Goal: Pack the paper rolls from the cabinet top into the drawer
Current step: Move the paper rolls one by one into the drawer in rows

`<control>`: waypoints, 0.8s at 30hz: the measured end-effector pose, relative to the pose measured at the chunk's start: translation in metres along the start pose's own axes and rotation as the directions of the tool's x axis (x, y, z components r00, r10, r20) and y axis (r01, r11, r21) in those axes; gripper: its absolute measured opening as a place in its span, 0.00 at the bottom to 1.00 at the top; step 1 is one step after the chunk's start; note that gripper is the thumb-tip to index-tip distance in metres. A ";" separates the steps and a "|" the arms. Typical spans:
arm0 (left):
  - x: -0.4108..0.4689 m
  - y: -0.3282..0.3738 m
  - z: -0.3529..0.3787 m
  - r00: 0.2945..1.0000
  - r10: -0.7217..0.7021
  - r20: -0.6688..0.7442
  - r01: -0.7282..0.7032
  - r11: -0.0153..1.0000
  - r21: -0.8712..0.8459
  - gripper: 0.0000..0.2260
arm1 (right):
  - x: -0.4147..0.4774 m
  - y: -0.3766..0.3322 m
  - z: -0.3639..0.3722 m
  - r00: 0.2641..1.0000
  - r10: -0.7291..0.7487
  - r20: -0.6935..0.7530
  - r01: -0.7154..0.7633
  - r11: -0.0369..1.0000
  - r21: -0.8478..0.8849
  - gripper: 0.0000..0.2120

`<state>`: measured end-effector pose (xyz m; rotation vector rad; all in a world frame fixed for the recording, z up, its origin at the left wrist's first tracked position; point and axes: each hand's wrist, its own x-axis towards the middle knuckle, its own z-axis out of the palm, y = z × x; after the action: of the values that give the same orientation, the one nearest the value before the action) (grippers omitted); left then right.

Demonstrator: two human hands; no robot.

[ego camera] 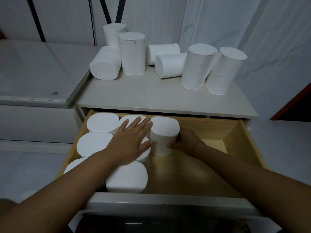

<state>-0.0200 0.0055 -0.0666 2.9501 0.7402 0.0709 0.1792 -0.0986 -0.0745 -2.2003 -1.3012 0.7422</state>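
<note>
while my right hand (184, 140) grips an upright roll (164, 135) in the drawer (242, 140), my left hand (133, 142) lies flat on packed rolls; seven rolls (196, 68) wait on the cabinet top (143, 95). next, i'd seat it snug.

Dim, bluish, even light — no glare, only soft shadows inside the drawer (218, 130) at centre. Wide-angle bending bows the frame edges; forearms at the bottom look slightly soft.
</note>
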 end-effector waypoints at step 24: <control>0.012 -0.034 -0.016 0.949 -0.177 -0.260 0.158 0.983 -0.091 0.31 | 0.160 -0.149 -0.069 0.908 -0.196 -0.370 0.329 0.881 0.340 0.41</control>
<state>-0.0265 0.0420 -0.0542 2.8292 0.9978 0.4796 0.1952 0.1006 0.0385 -1.6870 -1.1354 0.4577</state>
